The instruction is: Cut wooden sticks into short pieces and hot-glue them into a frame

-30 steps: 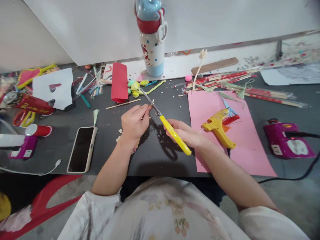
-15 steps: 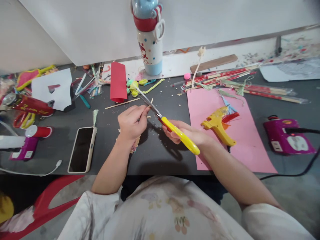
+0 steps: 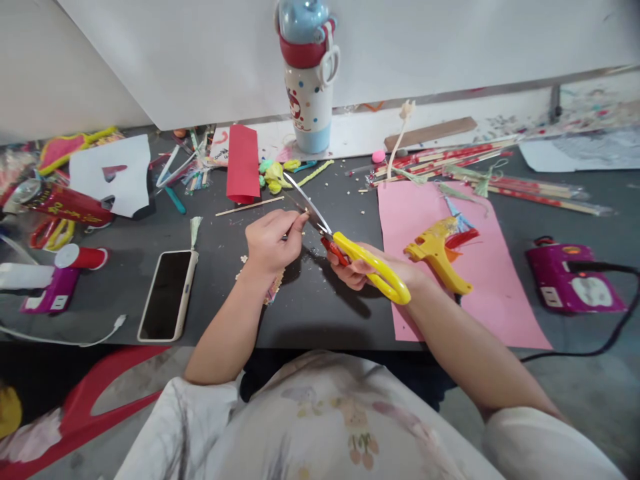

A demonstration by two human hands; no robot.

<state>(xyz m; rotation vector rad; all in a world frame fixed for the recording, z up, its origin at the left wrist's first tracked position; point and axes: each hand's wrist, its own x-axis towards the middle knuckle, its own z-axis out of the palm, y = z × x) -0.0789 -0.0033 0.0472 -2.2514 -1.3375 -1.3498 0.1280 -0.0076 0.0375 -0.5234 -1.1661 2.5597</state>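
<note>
My right hand [image 3: 357,267] grips a pair of scissors [image 3: 377,265] with yellow and red handles, the blades pointing up and left and parted. My left hand [image 3: 274,243] is closed in a pinch beside the blades. Between its fingertips the pale end of a thin wooden stick [image 3: 307,211] shows; the rest is covered by the fingers. Beyond the blades lie yellow and green fuzzy craft pieces [image 3: 275,177]. Another thin wooden stick [image 3: 250,206] rests on the dark table [image 3: 320,320], among small pale crumbs. A patterned piece [image 3: 273,288] is partly hidden under my left wrist.
A yellow glue gun [image 3: 437,253] lies on pink paper [image 3: 400,293] at the right, near a purple power socket [image 3: 575,277]. A tall bottle [image 3: 310,100] stands at the back, beside folded red card [image 3: 243,163]. Left are a phone [image 3: 167,297] and a red can [image 3: 65,202].
The scissor blades have spread apart, and the handles have opened. The stick's end protrudes less from my left fingertips. The whole view has shifted slightly.
</note>
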